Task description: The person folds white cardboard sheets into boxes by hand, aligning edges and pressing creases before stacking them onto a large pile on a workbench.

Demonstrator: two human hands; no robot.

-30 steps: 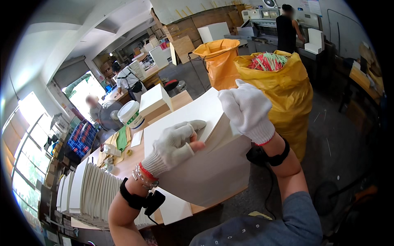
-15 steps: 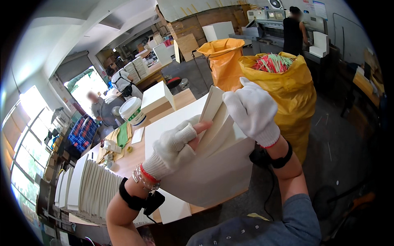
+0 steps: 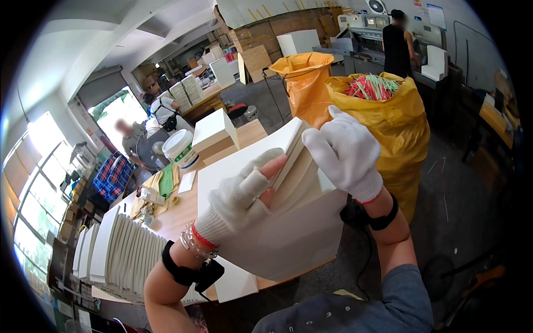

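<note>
In front of me a tall stack of large white sheets (image 3: 277,244) stands on the table. My left hand (image 3: 236,197), in a white knit glove with bare fingertips, is closed on a lifted bundle of white sheets (image 3: 288,154). Its thumb and fingers press on the bundle's near edge, and the sheets below curve. At the stack's right corner, my right hand (image 3: 347,152), fully gloved in white, is curled against the sheet edges. Its fingertips are partly hidden behind the hand. Black straps with small devices circle both wrists.
Left on the wooden table (image 3: 177,211) sit white board stacks (image 3: 130,252), a white bucket (image 3: 179,149), green cloth (image 3: 166,183) and a white box (image 3: 214,133). Yellow sacks (image 3: 388,133), one full of red and green strips, stand beyond my right hand. People work farther back.
The bundle under my left hand has tipped flatter, toward the left, and looks thicker. Both hands stay near the same places. A distant person at left has shifted slightly.
</note>
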